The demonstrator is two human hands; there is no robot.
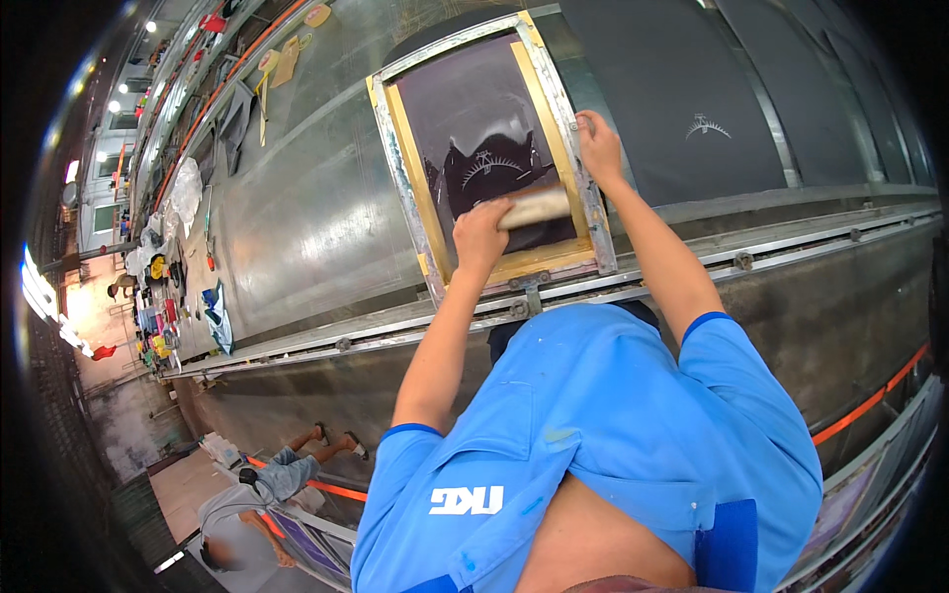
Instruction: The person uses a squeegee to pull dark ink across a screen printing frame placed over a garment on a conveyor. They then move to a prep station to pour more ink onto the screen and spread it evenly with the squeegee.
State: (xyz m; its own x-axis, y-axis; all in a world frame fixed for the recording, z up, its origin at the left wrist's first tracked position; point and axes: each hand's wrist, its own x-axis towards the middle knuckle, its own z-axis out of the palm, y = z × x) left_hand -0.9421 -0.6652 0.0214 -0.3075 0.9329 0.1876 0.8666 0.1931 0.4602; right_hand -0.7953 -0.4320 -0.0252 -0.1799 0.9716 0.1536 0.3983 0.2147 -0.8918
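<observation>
A rectangular screen frame (390, 138) with metal sides and yellow tape along its inner edges lies on the long metal table. Inside it, dark purple ink (450, 99) covers part of the mesh, around a pale arched emblem (492, 173). My left hand (481, 235) is closed on a pale bar-shaped squeegee (536, 206) resting across the lower part of the screen. My right hand (600, 150) grips the frame's right side with fingers curled over it.
Dark panels (662, 89), one bearing a pale emblem, lie to the right. Tape, white cloths (186, 193) and tools line the left of the metal table (277, 247). A metal rail (692, 247) runs along the near edge. Another person (242, 529) is at the lower left.
</observation>
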